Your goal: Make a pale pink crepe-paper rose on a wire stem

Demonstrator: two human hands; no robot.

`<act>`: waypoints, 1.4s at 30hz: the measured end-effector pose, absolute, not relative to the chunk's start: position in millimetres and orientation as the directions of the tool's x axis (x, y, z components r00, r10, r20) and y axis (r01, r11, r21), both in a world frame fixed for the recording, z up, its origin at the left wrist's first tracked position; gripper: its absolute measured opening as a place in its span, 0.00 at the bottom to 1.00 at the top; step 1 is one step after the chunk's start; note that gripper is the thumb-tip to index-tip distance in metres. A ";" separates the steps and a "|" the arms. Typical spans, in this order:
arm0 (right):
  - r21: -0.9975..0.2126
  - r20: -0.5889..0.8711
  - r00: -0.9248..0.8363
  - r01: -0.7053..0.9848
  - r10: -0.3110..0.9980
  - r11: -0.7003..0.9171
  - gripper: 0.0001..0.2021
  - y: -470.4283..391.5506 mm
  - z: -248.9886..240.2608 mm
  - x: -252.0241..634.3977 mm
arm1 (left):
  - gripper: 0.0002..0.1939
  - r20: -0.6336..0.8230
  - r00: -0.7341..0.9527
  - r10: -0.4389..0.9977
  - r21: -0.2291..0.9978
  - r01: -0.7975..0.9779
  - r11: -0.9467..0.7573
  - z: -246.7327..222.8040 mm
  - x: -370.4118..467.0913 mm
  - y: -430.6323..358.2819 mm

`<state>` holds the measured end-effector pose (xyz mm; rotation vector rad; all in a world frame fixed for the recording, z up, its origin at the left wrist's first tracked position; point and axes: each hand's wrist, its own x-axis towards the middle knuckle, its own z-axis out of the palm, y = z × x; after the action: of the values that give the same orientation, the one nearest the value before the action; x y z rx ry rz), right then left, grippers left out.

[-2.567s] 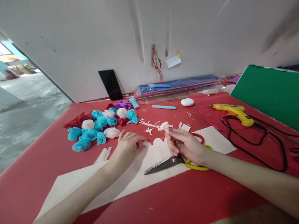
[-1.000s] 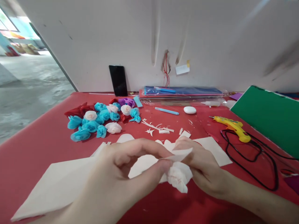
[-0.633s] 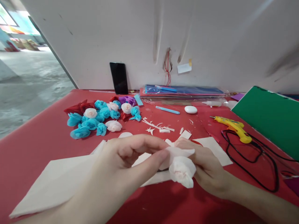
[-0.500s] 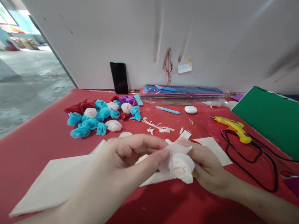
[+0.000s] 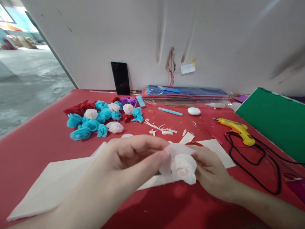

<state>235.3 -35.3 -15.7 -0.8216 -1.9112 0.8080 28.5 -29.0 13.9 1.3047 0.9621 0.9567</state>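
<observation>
A pale pinkish-white paper flower (image 5: 183, 168) is held up between my hands above the red table (image 5: 133, 213). My left hand (image 5: 133, 162) pinches the loose outer petal (image 5: 175, 151) between thumb and fingers. On the flower's right side, my right hand (image 5: 212, 168) grips its base from behind; those fingertips are mostly hidden by the flower. Beneath my hands lie white paper sheets (image 5: 51, 184). Just behind my right hand, a red curved rim (image 5: 194, 144) shows in part.
Blue, white, red and purple paper flowers (image 5: 91, 125) lie at left. A phone (image 5: 120, 78) leans on the wall. At right are a yellow glue gun (image 5: 235, 129) with a black cord (image 5: 258, 184) and a green board (image 5: 274, 119). Paper scraps (image 5: 164, 129) and a blue pen (image 5: 170, 111) lie mid-table.
The petal at my left fingertips is spread more upright and wider beside the flower. My right hand has turned slightly, uncovering more of the red rim. The whole view has shifted a little.
</observation>
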 end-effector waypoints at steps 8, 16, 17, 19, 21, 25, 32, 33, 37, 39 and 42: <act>-0.843 0.352 -0.431 0.239 0.831 0.482 0.12 -41.1 -14.2 235.4 | 0.14 -0.013 0.271 0.962 1.000 -0.021 0.019 18.5 23.7 -24.9; -0.970 0.176 -0.316 0.103 0.932 0.218 0.06 -47.4 -21.4 230.5 | 0.09 -0.111 0.420 0.900 0.993 0.019 0.114 19.2 25.7 -20.2; -0.973 0.161 -0.306 0.111 0.938 0.204 0.07 -47.5 -21.1 229.9 | 0.10 -0.127 0.405 0.906 0.992 0.026 0.127 18.6 25.4 -19.0; -0.974 0.136 -0.303 0.135 0.943 0.184 0.10 -47.5 -19.0 228.8 | 0.11 -0.155 0.380 0.912 0.987 0.031 0.155 17.3 25.3 -17.3; -0.978 0.113 -0.294 0.137 0.949 0.159 0.10 -47.8 -16.0 227.3 | 0.10 -0.164 0.375 0.912 0.985 0.017 0.170 16.7 26.4 -16.1; -0.993 0.053 -0.256 0.084 0.965 0.077 0.10 -50.3 -12.0 224.2 | 0.04 -0.150 0.399 0.905 0.973 -0.102 0.206 18.3 29.2 -14.7; -0.998 0.065 -0.263 -0.028 0.962 0.060 0.10 -53.7 -6.8 222.3 | 0.07 -0.162 0.484 0.860 0.929 -0.220 0.299 21.0 29.1 -9.5; -0.998 0.042 -0.269 -0.062 0.962 0.026 0.11 -53.8 -5.4 221.7 | 0.08 -0.162 0.486 0.859 0.927 -0.224 0.301 19.7 30.0 -8.6; -0.970 -0.051 -0.295 -0.214 0.954 -0.118 0.15 -55.7 -0.9 219.1 | 0.08 -0.129 0.466 0.875 0.934 -0.240 0.266 10.7 36.9 -10.3; -0.949 -0.052 -0.311 -0.280 0.949 -0.143 0.16 -57.5 -0.5 218.5 | 0.06 -0.128 0.481 0.867 0.949 -0.195 0.248 6.0 40.4 -14.5; -0.928 -0.047 -0.321 -0.336 0.946 -0.161 0.16 -59.8 -2.0 217.9 | 0.06 -0.123 0.528 0.841 0.967 -0.127 0.221 1.4 43.7 -21.4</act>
<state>217.9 -59.8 -2.0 -0.8399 -1.0896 1.6663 43.7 -21.4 1.4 1.1586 0.7632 0.7667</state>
